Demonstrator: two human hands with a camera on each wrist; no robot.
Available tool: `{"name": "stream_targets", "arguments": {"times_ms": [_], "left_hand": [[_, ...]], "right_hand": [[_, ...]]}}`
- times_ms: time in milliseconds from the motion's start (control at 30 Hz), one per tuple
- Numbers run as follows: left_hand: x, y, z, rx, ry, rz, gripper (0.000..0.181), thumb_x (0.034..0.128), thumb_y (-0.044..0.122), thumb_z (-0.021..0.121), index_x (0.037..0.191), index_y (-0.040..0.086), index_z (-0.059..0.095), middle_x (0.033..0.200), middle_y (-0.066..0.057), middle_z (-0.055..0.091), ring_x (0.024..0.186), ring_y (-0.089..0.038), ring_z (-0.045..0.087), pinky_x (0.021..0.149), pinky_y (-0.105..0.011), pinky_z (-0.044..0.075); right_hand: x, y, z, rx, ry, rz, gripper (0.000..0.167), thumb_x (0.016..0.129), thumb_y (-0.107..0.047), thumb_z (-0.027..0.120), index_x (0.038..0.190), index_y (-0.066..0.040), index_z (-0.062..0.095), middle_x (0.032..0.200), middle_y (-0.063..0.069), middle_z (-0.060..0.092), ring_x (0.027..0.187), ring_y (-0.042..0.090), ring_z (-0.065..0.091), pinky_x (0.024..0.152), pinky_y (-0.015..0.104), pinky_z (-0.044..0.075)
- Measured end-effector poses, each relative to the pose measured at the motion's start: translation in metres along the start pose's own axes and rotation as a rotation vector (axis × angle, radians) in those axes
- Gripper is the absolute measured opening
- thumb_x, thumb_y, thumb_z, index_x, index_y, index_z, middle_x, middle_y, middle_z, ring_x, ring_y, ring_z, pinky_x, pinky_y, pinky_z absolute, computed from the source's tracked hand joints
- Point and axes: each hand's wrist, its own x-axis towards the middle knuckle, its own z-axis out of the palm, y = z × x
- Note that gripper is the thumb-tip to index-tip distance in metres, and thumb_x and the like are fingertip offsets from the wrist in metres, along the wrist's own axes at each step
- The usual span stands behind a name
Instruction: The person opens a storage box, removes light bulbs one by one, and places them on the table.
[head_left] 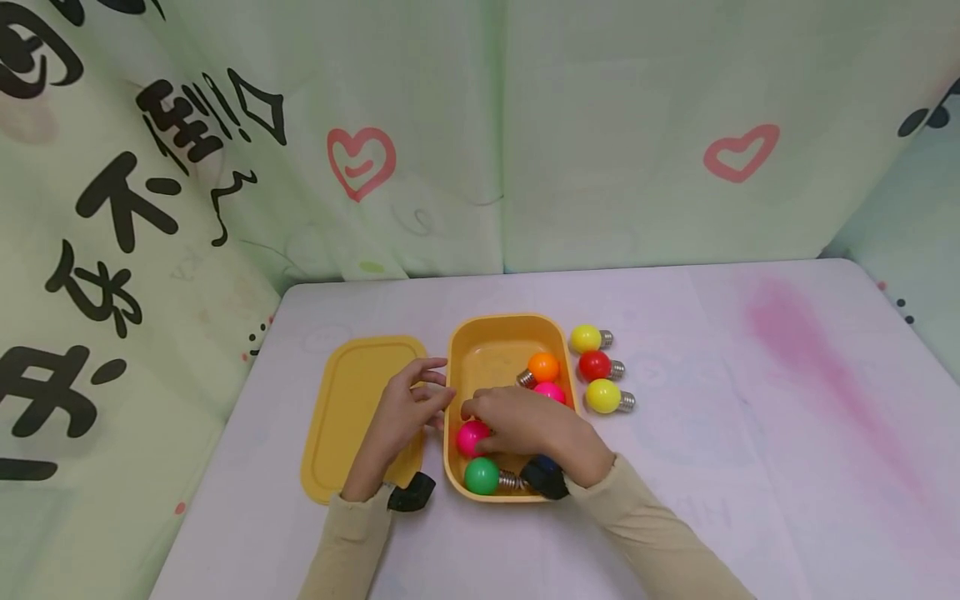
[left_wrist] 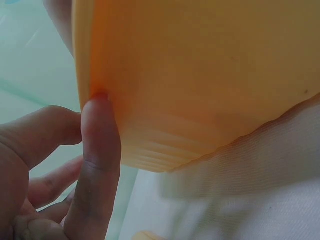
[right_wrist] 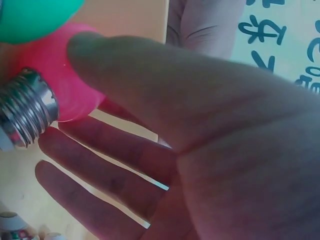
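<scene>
Inside the yellow-orange box (head_left: 498, 333), my right hand (head_left: 525, 422) pinches a pink bulb (head_left: 471, 437) near the left wall; the right wrist view shows the thumb and fingers (right_wrist: 115, 60) on the bulb's pink globe (right_wrist: 75, 95). A green bulb (head_left: 482, 476) lies just below it, its metal base pointing right. An orange bulb (head_left: 543, 367) and a second pink bulb (head_left: 551, 392), partly hidden by my right hand, are farther back. My left hand (head_left: 411, 404) holds the box's left rim between thumb and fingers, as the left wrist view shows on the box wall (left_wrist: 200, 65).
A yellow lid (head_left: 337, 417) lies on the table left of the box, partly under my left hand. Right of the box are a yellow bulb (head_left: 586, 337), a red bulb (head_left: 594, 365) and another yellow bulb (head_left: 602, 396). A pale green curtain (head_left: 600, 167) hangs behind the table.
</scene>
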Motion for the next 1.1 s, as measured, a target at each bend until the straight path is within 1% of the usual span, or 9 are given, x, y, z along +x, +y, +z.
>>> {"name": "stream_targets", "arguments": {"times_ms": [133,267,467,567,700,867,1000,1100], "left_hand": [[0.000,0.000,0.000,-0.002,-0.003,0.002,0.049,0.0900,0.007,0.072,0.136,0.009,0.055,0.109,-0.014,0.060,0.073,-0.019,0.066,0.063,-0.030,0.061],[0.000,-0.001,0.000,-0.011,-0.010,0.010,0.049,0.0897,0.008,0.073,0.135,0.009,0.055,0.109,-0.014,0.060,0.074,-0.019,0.066,0.062,-0.031,0.061],[-0.001,-0.003,-0.001,-0.020,-0.008,0.029,0.048,0.0899,0.010,0.073,0.135,0.007,0.056,0.110,-0.015,0.060,0.075,-0.018,0.065,0.061,-0.030,0.060],[0.000,-0.003,-0.001,-0.015,-0.006,0.028,0.048,0.0900,0.010,0.073,0.135,0.008,0.056,0.109,-0.015,0.060,0.074,-0.018,0.065,0.061,-0.030,0.060],[0.000,-0.003,-0.001,-0.011,-0.005,0.022,0.048,0.0900,0.009,0.073,0.135,0.008,0.056,0.109,-0.015,0.060,0.074,-0.018,0.066,0.062,-0.031,0.060],[-0.001,-0.002,0.000,-0.018,-0.015,0.022,0.049,0.0902,0.007,0.072,0.136,0.008,0.055,0.109,-0.015,0.060,0.070,-0.019,0.065,0.061,-0.030,0.060],[-0.001,-0.001,0.000,-0.016,-0.012,0.016,0.049,0.0902,0.007,0.072,0.136,0.008,0.055,0.109,-0.015,0.060,0.070,-0.019,0.066,0.061,-0.030,0.060],[-0.001,-0.001,-0.001,-0.013,-0.009,0.016,0.049,0.0900,0.007,0.072,0.136,0.008,0.055,0.110,-0.014,0.059,0.073,-0.020,0.066,0.061,-0.031,0.060]], "right_hand": [[0.002,0.000,0.000,0.018,-0.016,0.017,0.037,0.085,-0.030,0.079,0.115,-0.013,0.068,0.093,-0.005,0.066,0.079,0.009,0.058,0.075,0.021,0.055],[0.002,0.001,0.001,0.023,-0.024,0.028,0.037,0.084,-0.029,0.080,0.116,-0.013,0.068,0.093,-0.005,0.067,0.081,0.009,0.058,0.076,0.021,0.055],[0.002,0.001,0.001,0.009,-0.013,0.005,0.037,0.085,-0.029,0.079,0.116,-0.013,0.068,0.095,-0.004,0.067,0.082,0.010,0.058,0.076,0.022,0.055],[0.000,0.002,0.000,0.000,-0.006,-0.009,0.039,0.086,-0.030,0.078,0.119,-0.013,0.067,0.098,-0.004,0.066,0.085,0.010,0.058,0.078,0.022,0.055],[-0.006,0.003,-0.003,-0.010,0.011,-0.008,0.042,0.086,-0.031,0.078,0.123,-0.015,0.067,0.101,-0.003,0.066,0.088,0.010,0.059,0.082,0.024,0.056],[-0.013,0.005,-0.007,-0.023,0.044,0.004,0.042,0.086,-0.031,0.078,0.124,-0.017,0.067,0.102,-0.004,0.067,0.090,0.011,0.061,0.085,0.027,0.056],[-0.019,0.006,-0.009,-0.032,0.082,-0.028,0.040,0.087,-0.028,0.077,0.124,-0.017,0.067,0.103,-0.004,0.066,0.089,0.012,0.062,0.087,0.028,0.056],[-0.024,0.009,-0.013,-0.025,0.105,-0.059,0.039,0.088,-0.026,0.076,0.124,-0.015,0.067,0.103,-0.003,0.065,0.087,0.013,0.061,0.085,0.027,0.056]]}}
